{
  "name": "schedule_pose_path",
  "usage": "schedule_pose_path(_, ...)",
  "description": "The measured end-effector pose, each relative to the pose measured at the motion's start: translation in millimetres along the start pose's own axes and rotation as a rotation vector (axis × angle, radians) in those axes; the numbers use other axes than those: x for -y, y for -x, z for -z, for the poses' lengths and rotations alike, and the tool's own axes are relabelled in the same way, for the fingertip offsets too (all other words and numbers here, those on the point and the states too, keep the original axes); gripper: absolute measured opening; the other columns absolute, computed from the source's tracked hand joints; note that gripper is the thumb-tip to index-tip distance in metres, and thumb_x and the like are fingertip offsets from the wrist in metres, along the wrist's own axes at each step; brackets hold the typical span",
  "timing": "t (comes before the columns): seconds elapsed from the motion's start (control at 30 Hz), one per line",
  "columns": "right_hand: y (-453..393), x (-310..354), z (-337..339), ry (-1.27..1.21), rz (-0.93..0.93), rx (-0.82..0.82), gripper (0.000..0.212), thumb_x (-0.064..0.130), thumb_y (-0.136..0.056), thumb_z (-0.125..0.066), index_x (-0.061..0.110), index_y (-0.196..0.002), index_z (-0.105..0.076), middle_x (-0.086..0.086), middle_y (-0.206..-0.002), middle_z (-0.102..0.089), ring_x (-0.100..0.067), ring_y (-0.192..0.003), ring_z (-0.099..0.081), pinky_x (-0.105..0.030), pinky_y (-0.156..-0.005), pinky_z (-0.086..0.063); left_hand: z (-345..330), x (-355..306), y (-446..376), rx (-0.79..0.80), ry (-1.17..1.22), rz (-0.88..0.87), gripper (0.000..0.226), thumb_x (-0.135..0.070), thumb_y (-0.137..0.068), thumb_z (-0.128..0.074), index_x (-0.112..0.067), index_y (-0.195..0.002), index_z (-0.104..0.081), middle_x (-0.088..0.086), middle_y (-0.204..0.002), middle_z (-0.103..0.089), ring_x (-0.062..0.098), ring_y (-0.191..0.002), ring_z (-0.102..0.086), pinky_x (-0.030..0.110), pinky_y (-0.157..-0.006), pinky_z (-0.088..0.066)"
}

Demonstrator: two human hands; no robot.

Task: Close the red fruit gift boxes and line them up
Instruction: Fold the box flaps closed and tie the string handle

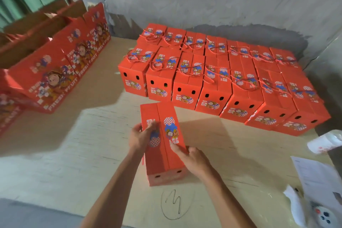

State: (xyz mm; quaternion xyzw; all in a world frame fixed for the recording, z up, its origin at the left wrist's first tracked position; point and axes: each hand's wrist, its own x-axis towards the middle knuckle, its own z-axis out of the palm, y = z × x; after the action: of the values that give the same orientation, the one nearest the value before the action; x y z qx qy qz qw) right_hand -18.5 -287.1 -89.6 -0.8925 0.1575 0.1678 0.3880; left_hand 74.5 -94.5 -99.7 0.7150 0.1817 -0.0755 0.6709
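A red fruit gift box (162, 146) lies on the wooden table (74, 153) in front of me, its two top flaps folded down and meeting along the middle. My left hand (141, 136) grips the left flap at its edge, fingers curled over the printed sticker. My right hand (192, 159) holds the right side of the box, thumb on the right flap. Behind it, several shut red boxes (222, 79) with rope handles stand in two rows against the wall.
Open red "FRESH FRUIT" boxes (55, 65) with flaps up stand at the left. Papers (318, 176), a white roll (323, 142) and a small white device (323, 214) lie at the table's right edge. A pencilled circle mark (174, 201) sits near the front.
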Motion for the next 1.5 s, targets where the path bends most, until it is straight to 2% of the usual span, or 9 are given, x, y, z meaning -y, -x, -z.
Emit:
schedule_pose_path(0.13, -6, 28, -39, -0.302, 0.109, 0.053, 0.07, 0.094, -0.071, -0.054, 0.033, -0.101, -0.074, 0.016, -0.081, -0.074, -0.008, -0.074, -0.068, -0.02, -0.065, -0.05, 40, -2, -4, 0.042, -0.108, -0.004, 0.031, -0.055, -0.076, -0.084, -0.025, -0.074, -0.082, 0.008, -0.077, -0.078, 0.029, -0.08, -0.076, 0.051, -0.078, -0.061)
schedule_pose_path(0.23, -8, 42, -65, -0.504, 0.19, -0.013, 0.072, 0.057, -0.09, -0.071, 0.037, -0.152, -0.041, 0.016, -0.136, -0.062, -0.002, -0.123, -0.06, -0.019, -0.098, -0.049, 57, 1, -7, 0.002, -0.136, 0.022, 0.043, -0.066, -0.071, -0.082, -0.024, -0.06, -0.077, 0.007, -0.063, -0.07, 0.023, -0.062, -0.066, 0.041, -0.06, -0.053)
schedule_pose_path(0.33, -8, 52, -78, -0.333, 0.317, -0.198, 0.07, 0.042, -0.095, -0.07, 0.029, -0.156, -0.037, 0.017, -0.15, -0.04, 0.009, -0.136, -0.04, -0.002, -0.103, -0.031, 70, 2, -12, 0.019, -0.118, 0.058, 0.064, -0.07, -0.065, -0.084, -0.017, -0.046, -0.055, 0.003, -0.055, -0.051, 0.017, -0.053, -0.049, 0.034, -0.056, -0.036)
schedule_pose_path(0.53, -2, 53, -82, -0.286, 0.443, -0.325, 0.015, 0.028, -0.094, -0.074, 0.024, -0.092, -0.06, 0.005, -0.13, -0.052, -0.01, -0.115, -0.059, -0.028, -0.092, -0.051, 77, 2, -12, 0.009, -0.162, 0.02, 0.055, -0.051, -0.079, -0.084, -0.013, -0.06, -0.05, 0.003, -0.058, -0.049, 0.016, -0.058, -0.046, 0.032, -0.057, -0.033)
schedule_pose_path(0.87, 8, 85, -80, -0.166, 0.482, -0.522, 0.027, 0.021, -0.105, -0.051, 0.001, -0.108, -0.069, -0.012, -0.135, -0.059, -0.03, -0.128, -0.055, -0.045, -0.103, -0.049, 88, -46, 19, 0.023, -0.112, -0.207, 0.043, -0.035, -0.093, -0.073, 0.0, -0.073, -0.059, 0.0, -0.056, -0.059, 0.014, -0.055, -0.056, 0.031, -0.058, -0.044)
schedule_pose_path(1.03, 21, 147, -78, -0.342, 0.478, -0.205, 0.039, 0.049, -0.105, -0.046, 0.022, -0.124, -0.066, 0.002, -0.1, -0.072, -0.015, -0.087, -0.062, -0.026, -0.081, -0.049, 92, -98, 34, 0.018, 0.005, -0.289, 0.044, -0.032, -0.106, -0.053, 0.0, -0.078, -0.065, 0.005, -0.069, -0.069, 0.017, -0.061, -0.062, 0.029, -0.06, -0.052)
schedule_pose_path(1.13, 13, 177, -71, -0.45, 0.479, -0.097, 0.038, 0.056, -0.104, -0.043, 0.036, -0.126, -0.066, 0.021, -0.109, -0.07, 0.003, -0.1, -0.064, -0.019, -0.081, -0.048, 93, -107, 41, 0.056, -0.039, -0.3, 0.044, -0.027, -0.108, -0.046, -0.005, -0.082, -0.074, 0.006, -0.079, -0.077, 0.013, -0.073, -0.069, 0.025, -0.073, -0.053)
schedule_pose_path(1.3, -17, 202, -72, -0.502, 0.441, -0.058, 0.032, 0.043, -0.099, -0.046, 0.029, -0.073, -0.057, 0.014, -0.063, -0.063, 0.003, -0.054, -0.053, -0.028, -0.055, -0.042, 100, -109, 37, 0.018, -0.291, -0.468, 0.032, -0.02, -0.102, -0.054, -0.016, -0.084, -0.08, -0.003, -0.08, -0.076, 0.005, -0.08, -0.069, 0.023, -0.076, -0.051)
schedule_pose_path(1.5, -41, 247, -88, -0.897, 0.408, -0.011, 0.037, 0.028, -0.095, -0.055, 0.027, -0.059, -0.059, 0.008, -0.057, -0.048, -0.009, -0.053, -0.042, -0.028, -0.052, -0.035, 133, -136, 7, -0.095, -0.457, -0.711, 0.034, -0.035, -0.101, -0.049, -0.015, -0.103, -0.077, -0.002, -0.096, -0.072, 0.013, -0.091, -0.064, 0.03, -0.081, -0.051)
